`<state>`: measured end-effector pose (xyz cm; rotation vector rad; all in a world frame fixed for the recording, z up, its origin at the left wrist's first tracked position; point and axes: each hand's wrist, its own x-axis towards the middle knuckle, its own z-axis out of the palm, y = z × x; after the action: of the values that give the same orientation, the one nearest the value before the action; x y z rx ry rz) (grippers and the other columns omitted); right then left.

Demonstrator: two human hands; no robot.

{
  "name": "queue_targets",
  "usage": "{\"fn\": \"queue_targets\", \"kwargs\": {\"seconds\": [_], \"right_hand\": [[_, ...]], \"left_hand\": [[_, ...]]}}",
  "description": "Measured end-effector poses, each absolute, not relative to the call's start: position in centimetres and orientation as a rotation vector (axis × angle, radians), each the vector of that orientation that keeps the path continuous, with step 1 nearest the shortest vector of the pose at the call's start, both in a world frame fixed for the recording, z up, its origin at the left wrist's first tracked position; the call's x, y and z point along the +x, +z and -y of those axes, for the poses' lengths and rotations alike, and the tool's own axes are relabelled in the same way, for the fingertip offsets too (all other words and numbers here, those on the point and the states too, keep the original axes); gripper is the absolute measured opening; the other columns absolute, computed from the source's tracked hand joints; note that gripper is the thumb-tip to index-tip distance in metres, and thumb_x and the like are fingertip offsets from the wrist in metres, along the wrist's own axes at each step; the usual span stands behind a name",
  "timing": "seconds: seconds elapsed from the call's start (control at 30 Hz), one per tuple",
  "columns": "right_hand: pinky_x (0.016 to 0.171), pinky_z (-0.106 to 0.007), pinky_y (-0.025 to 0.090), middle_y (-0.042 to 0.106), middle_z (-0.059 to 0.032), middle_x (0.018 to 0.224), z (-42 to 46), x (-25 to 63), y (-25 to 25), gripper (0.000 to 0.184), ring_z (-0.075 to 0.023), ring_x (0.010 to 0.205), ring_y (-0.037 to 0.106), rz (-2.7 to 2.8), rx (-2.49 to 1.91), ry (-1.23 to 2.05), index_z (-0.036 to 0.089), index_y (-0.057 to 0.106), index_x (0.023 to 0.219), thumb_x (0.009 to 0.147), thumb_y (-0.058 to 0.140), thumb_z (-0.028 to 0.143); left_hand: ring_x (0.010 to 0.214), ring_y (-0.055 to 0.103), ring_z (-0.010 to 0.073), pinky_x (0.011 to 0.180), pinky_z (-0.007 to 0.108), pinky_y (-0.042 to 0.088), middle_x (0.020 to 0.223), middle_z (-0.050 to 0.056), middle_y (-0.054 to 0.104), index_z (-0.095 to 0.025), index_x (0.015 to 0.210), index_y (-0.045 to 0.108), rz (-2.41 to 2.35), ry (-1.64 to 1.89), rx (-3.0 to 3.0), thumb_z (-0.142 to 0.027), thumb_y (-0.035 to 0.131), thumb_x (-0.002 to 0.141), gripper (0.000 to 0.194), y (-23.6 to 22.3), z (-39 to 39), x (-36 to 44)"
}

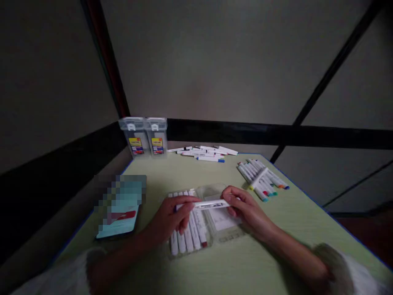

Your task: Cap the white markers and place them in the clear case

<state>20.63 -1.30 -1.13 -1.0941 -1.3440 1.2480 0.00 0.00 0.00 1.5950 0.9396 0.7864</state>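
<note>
With my left hand (175,213) I pinch one end of a white marker (211,204), and with my right hand (245,207) I grasp the other end; the marker is above the open case (227,235), across its two halves. To hold it well, I judge that a light pinch at both ends is enough, keeping it level. My left fingers are over the row of markers (188,239) in the case's left half, so they could knock these. Around, from the left: a phone (125,215) lies left of the case; two lidded boxes (157,133) stand behind it, to the left; a loose marker pile (202,153) lies straight behind it; another marker heap (260,178) lies behind it, to the right. None of these blocks my hands.
</note>
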Motion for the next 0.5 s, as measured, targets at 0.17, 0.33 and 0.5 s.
{"fn": "queue_targets", "kwargs": {"seconds": [0.17,0.33,0.5], "right_hand": [[0.042,-0.022,0.017,0.037,0.0068,0.042,1.18,20.47,-0.78,0.021,-0.0062,0.041,0.028,1.315,-1.104,1.286,0.016,0.051,0.065,0.073,0.056,0.034],[0.040,-0.021,0.015,0.037,0.0077,0.041,1.29,20.43,-0.60,0.020,-0.0054,0.039,0.026,1.273,-1.104,1.328,0.016,0.051,0.068,0.073,0.056,0.035],[0.039,-0.021,0.013,0.038,0.0085,0.038,1.25,20.49,-0.72,0.020,-0.0051,0.037,0.024,1.245,-1.083,1.356,0.016,0.050,0.070,0.073,0.057,0.035]], "left_hand": [[0.035,0.034,0.0049,0.038,0.017,0.027,0.039,-0.008,0.041,-0.008,0.102,0.061,-0.946,0.816,1.603,-0.030,0.046,0.076,0.037,-0.18,-0.16,-0.22],[0.036,0.034,0.0051,0.038,0.017,0.027,0.040,-0.008,0.043,-0.007,0.103,0.059,-0.994,0.815,1.600,-0.028,0.047,0.074,0.038,0.05,-0.16,-0.02],[0.035,0.033,0.0053,0.037,0.017,0.026,0.041,-0.008,0.043,-0.008,0.101,0.059,-1.050,0.813,1.600,-0.026,0.047,0.072,0.037,0.21,-0.02,0.08]]}}
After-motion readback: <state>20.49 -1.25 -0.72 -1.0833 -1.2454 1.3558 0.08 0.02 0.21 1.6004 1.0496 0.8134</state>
